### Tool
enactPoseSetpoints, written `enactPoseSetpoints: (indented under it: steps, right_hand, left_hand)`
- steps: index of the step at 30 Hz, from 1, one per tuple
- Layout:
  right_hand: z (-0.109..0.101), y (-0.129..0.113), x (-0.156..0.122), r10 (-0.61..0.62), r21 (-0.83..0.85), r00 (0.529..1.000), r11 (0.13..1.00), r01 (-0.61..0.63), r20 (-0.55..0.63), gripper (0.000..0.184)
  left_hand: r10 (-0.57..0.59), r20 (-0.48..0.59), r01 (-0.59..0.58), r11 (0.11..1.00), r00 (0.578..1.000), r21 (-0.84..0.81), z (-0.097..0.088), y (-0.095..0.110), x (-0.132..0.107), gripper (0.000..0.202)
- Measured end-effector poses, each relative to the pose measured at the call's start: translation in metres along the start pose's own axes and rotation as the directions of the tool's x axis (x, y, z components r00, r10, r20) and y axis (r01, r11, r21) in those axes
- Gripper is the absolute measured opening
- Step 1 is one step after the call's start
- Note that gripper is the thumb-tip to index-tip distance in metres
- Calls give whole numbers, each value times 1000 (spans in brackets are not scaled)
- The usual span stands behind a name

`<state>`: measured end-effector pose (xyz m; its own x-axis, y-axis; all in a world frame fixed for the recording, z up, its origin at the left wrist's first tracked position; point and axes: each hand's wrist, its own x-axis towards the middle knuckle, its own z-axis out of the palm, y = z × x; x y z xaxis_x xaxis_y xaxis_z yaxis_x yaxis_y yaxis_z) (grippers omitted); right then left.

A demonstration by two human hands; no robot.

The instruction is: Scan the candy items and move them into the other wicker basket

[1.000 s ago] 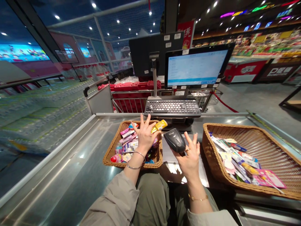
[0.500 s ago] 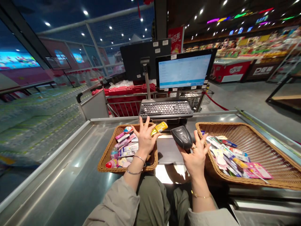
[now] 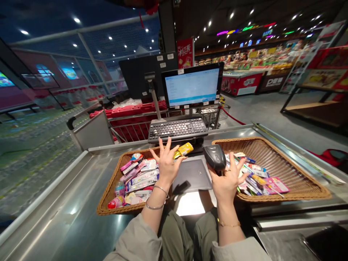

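Observation:
My left hand [image 3: 166, 166] is over the inner side of the left wicker basket [image 3: 102, 203], other fingers spread. It has a small yellow packet [image 3: 183, 150] pinched by the thumb side; the thumb partly covers the packet's lower end. My right hand [image 3: 226, 183] holds a black barcode scanner [image 3: 214, 156], its head tilted up toward the left; the grip is hidden by the palm. The scanner and hand overlap the near-left side of the right wicker basket [image 3: 296, 165]. Between the hands lies a flat grey panel [image 3: 191, 175] in the counter.
Both baskets hold several small packaged goods. A keyboard [image 3: 178, 128] and a lit monitor [image 3: 193, 87] stand ahead, beside the back of another screen [image 3: 136, 78]. The metal counter [image 3: 67, 210] stretches left. Beyond it are a shopping cart [image 3: 130, 127] and a red freezer [image 3: 241, 85].
My view has turned right, so the monitor and baskets appear farther left. The scanner is now in front of the right basket's left edge. Both hands keep their holds.

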<state>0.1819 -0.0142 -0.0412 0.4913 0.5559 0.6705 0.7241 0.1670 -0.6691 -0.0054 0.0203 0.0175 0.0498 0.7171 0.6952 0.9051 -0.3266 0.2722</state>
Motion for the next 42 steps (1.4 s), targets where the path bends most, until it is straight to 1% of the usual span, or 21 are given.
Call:
enactPoseSetpoints:
  steps: [5, 9, 13, 16, 18, 21, 22, 23, 25, 26, 28, 31, 36, 38, 40, 42]
  right_hand:
    - [-3, 0, 3, 87, -17, 983, 996, -91, -162, 34]
    - [-6, 3, 7, 177, -5, 949, 983, -185, -261, 39]
    - [-12, 8, 13, 259, -7, 901, 960, -278, -348, 44]
    - [-17, 11, 17, 285, 11, 866, 951, -308, -410, 57]
    - [-20, 13, 19, 318, 25, 835, 939, -344, -450, 63]
    - [-21, 14, 19, 373, 34, 790, 911, -410, -487, 69]
    - [-21, 15, 18, 380, 34, 783, 907, -420, -493, 70]
    - [-21, 15, 18, 380, 33, 781, 907, -420, -496, 71]
    - [-20, 15, 17, 371, 27, 787, 910, -413, -493, 71]
    - [-20, 15, 17, 370, 24, 793, 912, -410, -485, 69]
    - [-19, 14, 17, 370, 28, 804, 914, -404, -466, 67]
    - [-18, 11, 17, 350, 46, 826, 928, -369, -442, 68]
    - [-11, 6, 11, 309, 73, 886, 950, -303, -345, 63]
    - [-7, 4, 7, 291, 80, 911, 957, -280, -294, 64]
    - [-4, 2, 3, 235, 69, 952, 972, -225, -195, 61]
    - [-1, 0, -1, 186, 93, 975, 980, -175, -122, 61]
  left_hand:
    - [22, 8, -22, 999, 1000, -27, 12, 18, 5, 37]
    - [59, 43, -56, 996, 997, -71, 24, 37, 7, 35]
    - [83, 77, -74, 991, 993, -114, 37, 54, 8, 38]
    - [121, 105, -107, 986, 987, -130, 48, 66, 11, 42]
    - [158, 129, -139, 980, 979, -144, 57, 77, 17, 43]
    - [199, 212, -165, 972, 957, -166, 72, 97, 28, 45]
    - [191, 253, -149, 973, 948, -178, 76, 104, 32, 50]
    - [177, 290, -125, 974, 940, -189, 79, 109, 34, 59]
    - [152, 324, -87, 975, 934, -206, 81, 114, 36, 76]
    - [141, 326, -74, 975, 935, -210, 81, 113, 36, 82]
    - [116, 316, -50, 976, 942, -210, 77, 107, 31, 83]
    - [64, 286, -5, 979, 956, -202, 65, 91, 20, 73]
    - [12, 225, 30, 983, 974, -181, 39, 60, -5, 65]
    - [-10, 219, 48, 985, 976, -165, 30, 48, -16, 65]
    - [-45, 220, 77, 987, 975, -141, 20, 35, -26, 65]
    - [-83, 218, 109, 988, 972, -112, 9, 23, -35, 64]
